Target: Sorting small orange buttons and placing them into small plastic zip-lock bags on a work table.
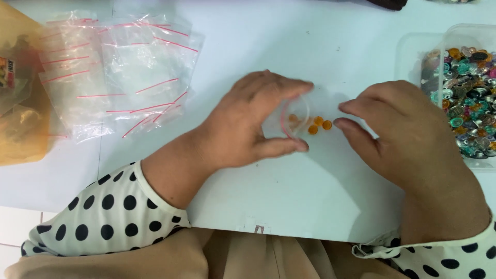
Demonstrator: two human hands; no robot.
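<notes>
My left hand holds a small clear zip bag with a red strip, its mouth held wide between thumb and fingers on the white table. One orange bead shows inside the bag. Three small orange beads lie on the table just right of the bag's mouth. My right hand rests on the table beside them, its fingertips touching or nearly touching the rightmost bead, and holds nothing that I can see.
A spread pile of empty clear zip bags with red strips lies at the upper left. An orange plastic bag sits at the far left. A clear tub of mixed coloured beads stands at the right edge.
</notes>
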